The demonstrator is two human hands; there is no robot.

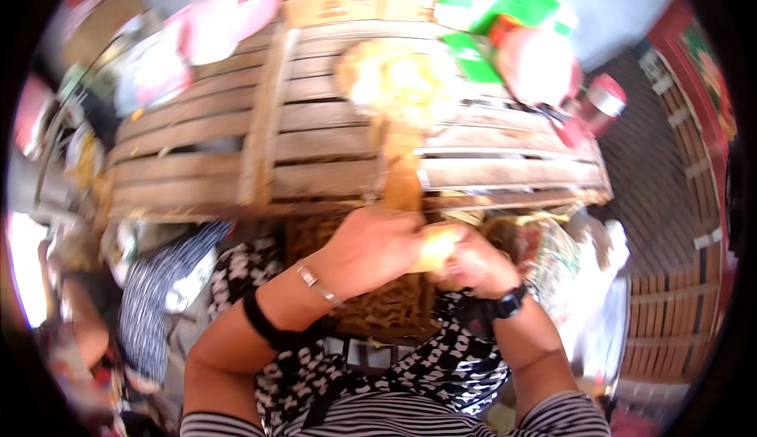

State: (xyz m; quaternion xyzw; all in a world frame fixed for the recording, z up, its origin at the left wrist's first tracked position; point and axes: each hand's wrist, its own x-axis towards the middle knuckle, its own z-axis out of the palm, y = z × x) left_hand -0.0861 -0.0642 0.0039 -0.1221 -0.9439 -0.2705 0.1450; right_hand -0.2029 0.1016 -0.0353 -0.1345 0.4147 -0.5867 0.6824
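Striped sleeves (564, 415) lie nearest; at the near edge of the surface (323, 177), the right hand (479, 265) has its fingers closed around a yellowish piece (434, 249), while the left hand (374, 246) is too blurred to tell; brown strips (388, 308) sit below that edge, probably for easy reach

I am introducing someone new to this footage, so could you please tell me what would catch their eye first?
Probably the left hand and right hand at the centre, close together with a blurred yellowish piece between them. Next, the overexposed yellowish heap beyond them on the slatted wooden table, and the red cylindrical container near the table's right end.
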